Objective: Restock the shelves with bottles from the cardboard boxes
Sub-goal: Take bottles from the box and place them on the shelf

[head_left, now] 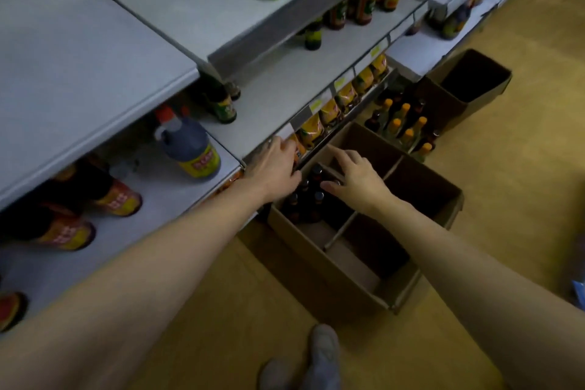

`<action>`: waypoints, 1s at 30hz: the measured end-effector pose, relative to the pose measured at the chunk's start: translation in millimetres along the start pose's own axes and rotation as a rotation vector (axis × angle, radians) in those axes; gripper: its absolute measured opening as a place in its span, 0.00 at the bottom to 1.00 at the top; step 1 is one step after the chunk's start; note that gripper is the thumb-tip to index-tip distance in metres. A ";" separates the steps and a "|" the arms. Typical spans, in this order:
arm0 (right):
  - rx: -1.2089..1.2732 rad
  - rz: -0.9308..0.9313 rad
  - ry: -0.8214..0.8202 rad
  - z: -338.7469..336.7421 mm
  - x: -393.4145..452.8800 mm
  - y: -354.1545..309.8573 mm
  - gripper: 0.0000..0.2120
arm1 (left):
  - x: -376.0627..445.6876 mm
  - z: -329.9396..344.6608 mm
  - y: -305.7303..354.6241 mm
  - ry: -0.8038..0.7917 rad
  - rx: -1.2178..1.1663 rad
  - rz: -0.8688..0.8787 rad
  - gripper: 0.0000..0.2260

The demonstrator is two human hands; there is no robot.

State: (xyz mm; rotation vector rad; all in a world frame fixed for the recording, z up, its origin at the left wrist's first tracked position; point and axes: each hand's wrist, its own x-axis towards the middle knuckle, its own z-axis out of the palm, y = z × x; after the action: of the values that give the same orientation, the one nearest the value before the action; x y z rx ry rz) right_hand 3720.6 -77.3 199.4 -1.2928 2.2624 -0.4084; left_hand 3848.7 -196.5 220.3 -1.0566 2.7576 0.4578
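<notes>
Left hand (273, 167) reached past the box (357, 282) rim, grip hidden; right hand (356, 176) spread loosely over dark bottles (308, 199) inside. Advisable: grasp one neck, lift straight.

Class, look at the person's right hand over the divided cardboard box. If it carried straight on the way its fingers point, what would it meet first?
The right hand points forward and down, so it would probably meet the dark bottles in the near-left compartment of the cardboard box first. Depth is unclear; its thumb may already touch a cap.
</notes>
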 end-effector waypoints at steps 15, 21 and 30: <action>-0.136 -0.071 -0.058 196.3 121.0 123.1 0.35 | 95.2 220.3 -75.3 -0.044 -0.002 -0.035 0.27; -0.199 -0.038 -0.109 252.9 164.2 158.3 0.33 | 134.3 303.0 -99.0 -0.143 -0.031 -0.076 0.31; -0.305 -0.065 -0.070 295.5 213.6 192.3 0.23 | 190.6 361.6 -109.2 -0.090 0.013 -0.107 0.24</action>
State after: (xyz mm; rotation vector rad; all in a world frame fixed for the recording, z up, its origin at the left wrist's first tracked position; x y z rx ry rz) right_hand 3657.0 -168.4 -197.5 -1.5070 2.2911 -0.0378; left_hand 3793.1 -271.5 -192.4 -1.1447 2.6071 0.4608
